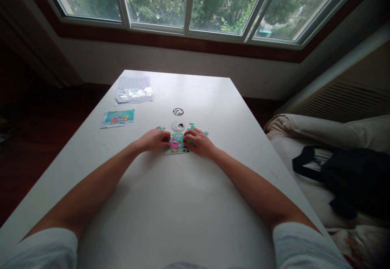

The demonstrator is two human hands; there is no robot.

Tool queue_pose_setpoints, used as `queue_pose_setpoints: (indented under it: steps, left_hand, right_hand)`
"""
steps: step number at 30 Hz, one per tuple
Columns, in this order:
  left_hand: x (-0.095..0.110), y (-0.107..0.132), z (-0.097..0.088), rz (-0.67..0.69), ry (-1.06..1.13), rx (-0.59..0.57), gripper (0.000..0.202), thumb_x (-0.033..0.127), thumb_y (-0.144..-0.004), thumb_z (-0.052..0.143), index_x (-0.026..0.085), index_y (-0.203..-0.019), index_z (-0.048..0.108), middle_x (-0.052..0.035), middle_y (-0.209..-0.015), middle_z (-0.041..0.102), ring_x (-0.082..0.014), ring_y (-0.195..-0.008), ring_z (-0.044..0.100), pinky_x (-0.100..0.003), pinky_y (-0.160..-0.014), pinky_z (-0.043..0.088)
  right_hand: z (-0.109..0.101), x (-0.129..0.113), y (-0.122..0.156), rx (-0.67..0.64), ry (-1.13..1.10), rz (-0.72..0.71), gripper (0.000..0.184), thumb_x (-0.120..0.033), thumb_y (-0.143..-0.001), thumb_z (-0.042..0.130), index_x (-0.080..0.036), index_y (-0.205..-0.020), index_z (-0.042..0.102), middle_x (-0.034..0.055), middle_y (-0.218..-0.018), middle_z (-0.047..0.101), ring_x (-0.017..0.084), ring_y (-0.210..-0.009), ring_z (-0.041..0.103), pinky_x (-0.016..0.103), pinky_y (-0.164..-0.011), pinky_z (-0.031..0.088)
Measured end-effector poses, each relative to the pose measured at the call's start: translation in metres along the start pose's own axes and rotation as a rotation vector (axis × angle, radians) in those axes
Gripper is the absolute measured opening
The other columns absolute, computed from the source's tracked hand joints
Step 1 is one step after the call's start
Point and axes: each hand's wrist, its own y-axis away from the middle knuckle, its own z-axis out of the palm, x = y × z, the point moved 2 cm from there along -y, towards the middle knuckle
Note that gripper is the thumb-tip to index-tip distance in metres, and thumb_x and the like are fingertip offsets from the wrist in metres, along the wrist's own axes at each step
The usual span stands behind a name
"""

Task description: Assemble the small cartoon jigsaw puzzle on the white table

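A small, partly assembled jigsaw puzzle (176, 145) in teal and pink lies on the white table (170, 204). My left hand (154, 139) rests at its left edge with fingers curled and fingertips pressed on the pieces. My right hand (198, 142) sits on its right side, fingers bent down onto the pieces. Several loose teal pieces (191, 125) lie just beyond the hands. What each hand pinches, if anything, is too small to make out.
A printed reference picture (118, 118) lies to the left, a clear plastic bag on paper (134, 90) further back. Two round cable holes (178, 111) sit mid-table. A black bag (350, 179) lies on a pale cushioned seat (304, 139) at the right. Windows (189, 1) lie beyond.
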Motion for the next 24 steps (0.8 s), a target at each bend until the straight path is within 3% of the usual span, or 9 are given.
queue_pose_setpoints:
  steps: [8, 24]
  left_hand:
    - [-0.002, -0.001, 0.002, -0.094, -0.01, -0.026, 0.026, 0.047, -0.081, 0.064, 0.021, -0.081, 0.066, -0.0009, -0.077, 0.067, -0.0156, -0.066, 0.053, -0.028, -0.058, 0.03]
    - [-0.013, -0.004, 0.005, -0.139, -0.022, -0.012, 0.028, 0.049, -0.08, 0.063, 0.021, -0.082, 0.067, -0.0027, -0.079, 0.069, -0.0167, -0.067, 0.056, -0.028, -0.057, 0.031]
  right_hand:
    - [-0.001, -0.001, -0.001, -0.004, -0.008, 0.006, 0.011, -0.028, -0.097, 0.063, -0.026, -0.106, 0.069, 0.0088, -0.116, 0.067, 0.026, -0.109, 0.057, 0.043, -0.097, 0.047]
    - [-0.002, -0.002, 0.0, -0.01, -0.007, -0.002, 0.012, -0.03, -0.096, 0.064, -0.026, -0.106, 0.069, 0.0091, -0.114, 0.068, 0.026, -0.106, 0.057, 0.043, -0.095, 0.047]
